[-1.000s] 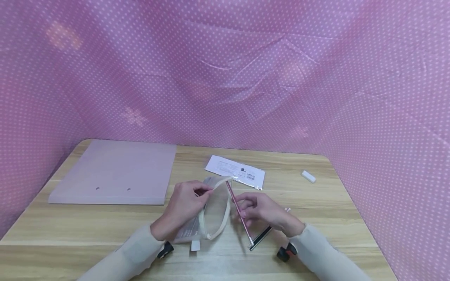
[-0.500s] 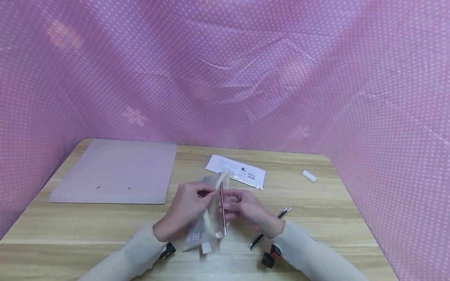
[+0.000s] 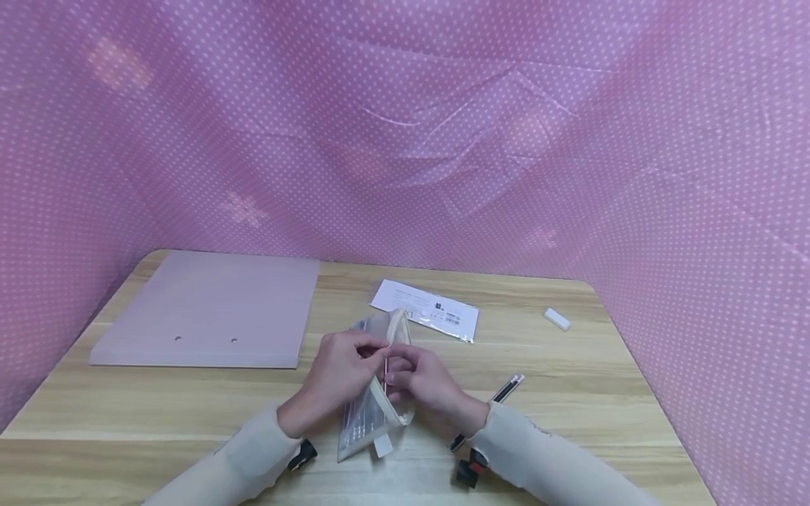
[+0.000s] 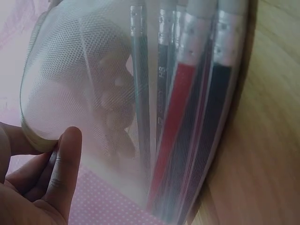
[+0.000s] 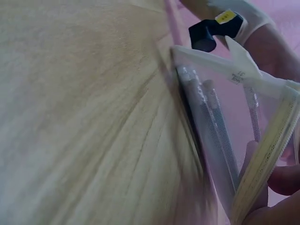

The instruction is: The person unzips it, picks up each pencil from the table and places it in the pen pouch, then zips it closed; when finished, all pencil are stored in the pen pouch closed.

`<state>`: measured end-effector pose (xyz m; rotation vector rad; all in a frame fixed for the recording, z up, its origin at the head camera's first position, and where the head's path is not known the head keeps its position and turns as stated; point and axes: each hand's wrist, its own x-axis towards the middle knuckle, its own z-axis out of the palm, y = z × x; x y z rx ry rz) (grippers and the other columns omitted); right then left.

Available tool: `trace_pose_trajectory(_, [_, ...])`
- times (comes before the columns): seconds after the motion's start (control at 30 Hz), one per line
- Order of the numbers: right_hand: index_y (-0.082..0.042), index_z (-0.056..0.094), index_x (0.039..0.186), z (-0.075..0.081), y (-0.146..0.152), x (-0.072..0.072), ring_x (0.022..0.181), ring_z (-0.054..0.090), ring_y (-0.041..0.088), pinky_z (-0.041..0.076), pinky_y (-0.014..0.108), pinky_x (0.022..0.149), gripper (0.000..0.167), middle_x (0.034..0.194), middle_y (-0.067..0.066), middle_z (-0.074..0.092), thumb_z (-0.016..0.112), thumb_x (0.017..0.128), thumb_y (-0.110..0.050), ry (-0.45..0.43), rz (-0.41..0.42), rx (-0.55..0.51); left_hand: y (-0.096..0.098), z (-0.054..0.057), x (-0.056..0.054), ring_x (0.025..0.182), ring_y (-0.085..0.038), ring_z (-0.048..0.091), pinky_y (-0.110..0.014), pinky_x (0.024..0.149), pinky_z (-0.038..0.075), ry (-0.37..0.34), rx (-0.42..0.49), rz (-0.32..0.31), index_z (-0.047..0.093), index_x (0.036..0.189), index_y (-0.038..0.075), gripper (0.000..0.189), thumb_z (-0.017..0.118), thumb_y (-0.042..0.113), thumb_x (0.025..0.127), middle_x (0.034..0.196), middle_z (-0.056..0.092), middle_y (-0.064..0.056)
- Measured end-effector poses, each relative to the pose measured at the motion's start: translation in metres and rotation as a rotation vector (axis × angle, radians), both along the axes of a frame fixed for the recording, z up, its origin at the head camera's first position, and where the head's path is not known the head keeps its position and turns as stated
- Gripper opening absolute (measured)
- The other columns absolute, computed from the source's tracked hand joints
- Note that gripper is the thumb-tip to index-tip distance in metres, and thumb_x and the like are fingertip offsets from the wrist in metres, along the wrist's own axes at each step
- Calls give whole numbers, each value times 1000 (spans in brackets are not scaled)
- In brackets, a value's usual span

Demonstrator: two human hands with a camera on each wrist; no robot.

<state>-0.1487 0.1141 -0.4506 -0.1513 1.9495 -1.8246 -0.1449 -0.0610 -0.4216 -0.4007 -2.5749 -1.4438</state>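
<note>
A see-through mesh pencil pouch [image 3: 362, 425] with a cream zip edge stands tilted at the middle of the table. My left hand [image 3: 342, 365] pinches its rim between thumb and finger. Several pencils [image 4: 171, 126] with metal ferrules show through the mesh in the left wrist view. At the mouth, my right hand [image 3: 420, 383] holds a reddish pencil [image 3: 387, 369], its fingers partly inside the pouch. Through the mesh those fingers [image 4: 115, 98] look blurred. Beneath the right wrist lie black pencils [image 3: 508, 386], partly covered by the sleeve.
A pale pink binder [image 3: 215, 309] lies at the left. Behind the pouch is a flat white printed packet [image 3: 425, 309], and a white eraser [image 3: 557, 319] sits at the right. Pink dotted cloth [image 3: 405, 140] hangs around the table's back and sides.
My right hand has moved left, bringing the reddish pencil from beside the pouch into its mouth. The pouch has tilted and narrowed, while my left hand keeps pinching its rim.
</note>
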Motion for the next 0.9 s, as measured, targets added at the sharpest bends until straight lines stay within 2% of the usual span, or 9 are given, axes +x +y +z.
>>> trace_pose_trajectory(0.17, [4,52,143,-4,-4,1,76,66,9,59,23,66,56,100,15,72,61,88,8,36,-12,78,0,0,1,59,-6,60,-19,53,52,-26,20,-6,81,93,10,9,79,11,84,90,79,-3])
trace_pose_trajectory(0.3, [2,50,145,-7,-6,2,80,68,11,62,26,68,56,105,20,73,63,90,5,46,-32,94,0,1,1,69,-6,67,-18,62,57,-41,29,-1,81,96,10,11,78,10,85,91,79,-2])
trace_pose_trajectory(0.4, [1,50,146,-8,-6,3,89,72,15,63,31,74,55,116,24,71,62,92,4,19,-51,46,-1,2,1,78,-7,70,-18,70,58,-54,35,13,80,97,10,12,78,10,85,91,79,-1])
trace_pose_trajectory(0.53, [1,50,145,-7,-3,3,103,73,24,63,34,81,52,127,25,68,60,95,2,-15,-67,-22,-1,4,1,77,-7,70,-19,70,58,-58,26,19,80,98,10,13,79,10,85,91,79,-1])
trace_pose_trajectory(0.77, [4,52,142,-3,1,6,116,71,30,60,36,92,47,133,24,65,60,95,1,-24,-85,-104,-2,5,-1,80,-7,70,-19,72,58,-74,5,19,80,98,11,13,79,13,86,92,79,0])
trace_pose_trajectory(0.9, [6,56,138,-2,2,9,119,69,33,57,36,97,43,132,25,65,58,95,2,-27,-76,-138,-4,4,-3,80,-8,70,-21,72,58,-49,0,26,81,97,12,12,79,14,86,91,79,0])
